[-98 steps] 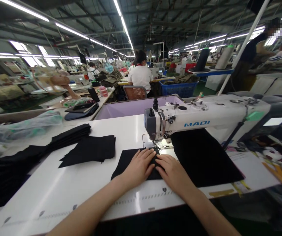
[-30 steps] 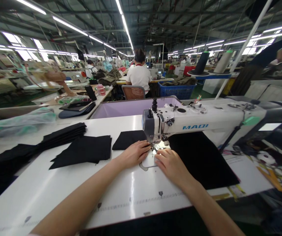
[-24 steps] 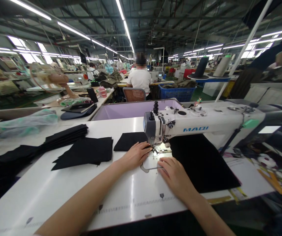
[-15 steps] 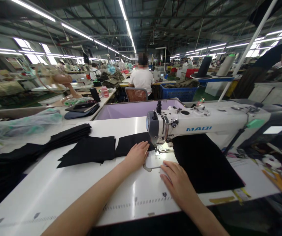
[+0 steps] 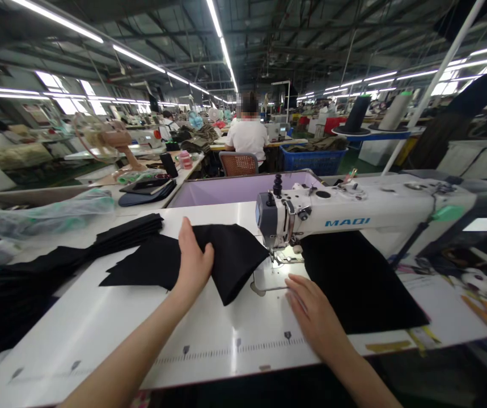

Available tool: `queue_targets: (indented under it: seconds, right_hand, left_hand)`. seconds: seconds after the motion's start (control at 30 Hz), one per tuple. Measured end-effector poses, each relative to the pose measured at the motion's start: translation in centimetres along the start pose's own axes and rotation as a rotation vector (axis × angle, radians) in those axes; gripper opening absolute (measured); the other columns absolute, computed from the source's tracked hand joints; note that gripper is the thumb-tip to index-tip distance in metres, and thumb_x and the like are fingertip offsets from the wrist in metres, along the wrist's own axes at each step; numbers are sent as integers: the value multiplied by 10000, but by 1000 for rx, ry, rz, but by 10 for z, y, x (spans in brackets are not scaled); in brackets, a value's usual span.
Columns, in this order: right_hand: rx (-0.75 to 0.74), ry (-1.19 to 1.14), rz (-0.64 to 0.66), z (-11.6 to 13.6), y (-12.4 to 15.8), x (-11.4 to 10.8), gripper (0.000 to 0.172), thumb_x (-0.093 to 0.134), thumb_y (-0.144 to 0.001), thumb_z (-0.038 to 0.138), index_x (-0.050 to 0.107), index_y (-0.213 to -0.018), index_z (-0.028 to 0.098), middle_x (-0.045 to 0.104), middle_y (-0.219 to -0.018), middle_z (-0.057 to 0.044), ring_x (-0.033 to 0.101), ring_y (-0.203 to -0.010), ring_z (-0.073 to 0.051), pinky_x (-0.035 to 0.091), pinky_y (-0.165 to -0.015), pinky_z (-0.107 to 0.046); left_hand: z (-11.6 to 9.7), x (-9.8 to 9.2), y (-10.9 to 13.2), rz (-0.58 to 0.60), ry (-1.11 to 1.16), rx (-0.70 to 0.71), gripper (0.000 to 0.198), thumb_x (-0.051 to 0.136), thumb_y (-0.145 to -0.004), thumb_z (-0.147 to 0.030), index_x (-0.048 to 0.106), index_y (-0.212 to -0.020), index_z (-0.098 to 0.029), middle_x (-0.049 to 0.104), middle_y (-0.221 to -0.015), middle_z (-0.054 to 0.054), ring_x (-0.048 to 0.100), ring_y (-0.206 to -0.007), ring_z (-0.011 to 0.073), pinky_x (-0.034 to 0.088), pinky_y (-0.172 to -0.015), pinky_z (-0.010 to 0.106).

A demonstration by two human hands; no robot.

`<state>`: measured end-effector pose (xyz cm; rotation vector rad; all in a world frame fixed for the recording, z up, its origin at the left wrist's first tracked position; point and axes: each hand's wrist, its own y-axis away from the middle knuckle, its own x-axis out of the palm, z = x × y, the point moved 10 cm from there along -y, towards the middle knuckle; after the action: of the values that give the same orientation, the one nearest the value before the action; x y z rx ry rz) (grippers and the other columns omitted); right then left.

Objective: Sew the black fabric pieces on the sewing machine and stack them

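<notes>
Over a white table (image 5: 260, 326), the left hand (image 5: 194, 260) grips a bent black cloth (image 5: 232, 255) beside the sewing machine (image 5: 379, 204), while the right hand (image 5: 316, 311) (loosely outstretched, its grip slack) rests nearby.

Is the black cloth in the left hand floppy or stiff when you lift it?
Probably floppy: the black cloth bends in a curve beside the left hand. Likely light too, since that hand alone holds it.

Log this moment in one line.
left hand: holding bent black cloth piece | right hand: at metal plate edge, nothing visibly held | sewing machine: larger black cloth partly beneath
</notes>
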<state>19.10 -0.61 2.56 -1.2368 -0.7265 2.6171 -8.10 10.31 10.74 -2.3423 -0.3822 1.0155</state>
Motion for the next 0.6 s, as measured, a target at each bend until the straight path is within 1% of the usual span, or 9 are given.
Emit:
queue_targets:
  seconds: [0.03, 0.07, 0.13, 0.2, 0.27, 0.33, 0.4, 0.5, 0.6]
  right_hand:
    - [33, -21, -49, -2, -2, -8, 286, 435, -1009, 281, 613, -1222, 214, 639, -1267, -100, 587, -1199, -247, 507, -1033, -473]
    - [62, -38, -106, -1, -3, -17, 286, 428, -1012, 284, 612, -1220, 213, 641, -1262, -103, 593, -1191, -245, 515, -1024, -465]
    - [80, -63, -205, 9, -5, -34, 275, 428, -1011, 277, 619, -1199, 212, 658, -1225, -107, 607, -1163, -244, 523, -1009, -459]
    - [28, -80, -221, 33, -9, -39, 269, 435, -1005, 251, 622, -1195, 214, 670, -1201, -107, 614, -1150, -240, 525, -1008, -451]
    - [-56, -82, -160, 63, -11, -31, 297, 436, -996, 218, 610, -1236, 203, 665, -1235, -109, 610, -1170, -231, 527, -1020, -433]
    - [-132, -63, -37, 87, -10, -8, 369, 446, -984, 212, 560, -1334, 179, 619, -1338, -120, 574, -1242, -239, 518, -1049, -431]
    - [-162, -14, 84, 95, -4, 18, 428, 479, -973, 247, 526, -1388, 157, 586, -1392, -136, 552, -1281, -266, 523, -1049, -449]
    - [-108, 119, 125, 74, 4, 37, 377, 498, -965, 279, 617, -1292, 133, 628, -1333, -163, 591, -1235, -313, 548, -1002, -494]
    - [-80, 196, 93, 45, 7, 32, 327, 464, -975, 246, 663, -1207, 128, 654, -1291, -160, 610, -1201, -310, 537, -1008, -511]
  left_hand:
    - [-9, 9, 9, 99, -96, 110, 685, 481, -878, -185, 287, -1533, -133, 336, -1571, 174, 313, -1446, 346, 331, -1163, 553]
    - [-19, 23, 21, 234, -170, 229, 633, 479, -880, -183, 366, -1501, -142, 368, -1558, 165, 346, -1427, 346, 352, -1151, 549]
    - [-37, 50, 55, 524, -252, 417, 503, 467, -912, -210, 514, -1412, -189, 500, -1473, 129, 506, -1289, 323, 463, -1068, 509]
    - [-49, 64, 81, 685, -324, 477, 438, 479, -939, -290, 580, -1355, -196, 582, -1387, 121, 593, -1130, 313, 543, -955, 482]
    - [-58, 68, 95, 728, -386, 454, 463, 499, -942, -373, 585, -1350, -171, 602, -1343, 143, 609, -1055, 324, 573, -874, 487]
    - [-63, 70, 105, 748, -400, 414, 484, 491, -945, -389, 558, -1371, -169, 587, -1335, 155, 618, -1031, 319, 595, -799, 458]
    - [-65, 71, 111, 748, -405, 380, 471, 477, -949, -366, 544, -1378, -181, 563, -1349, 161, 628, -1028, 309, 601, -750, 417]
    - [-64, 69, 111, 709, -435, 346, 480, 486, -953, -384, 533, -1381, -172, 549, -1352, 177, 640, -1035, 305, 594, -775, 397]
    - [-65, 73, 107, 701, -494, 303, 434, 505, -952, -423, 598, -1279, -154, 603, -1246, 178, 657, -980, 309, 588, -760, 406]
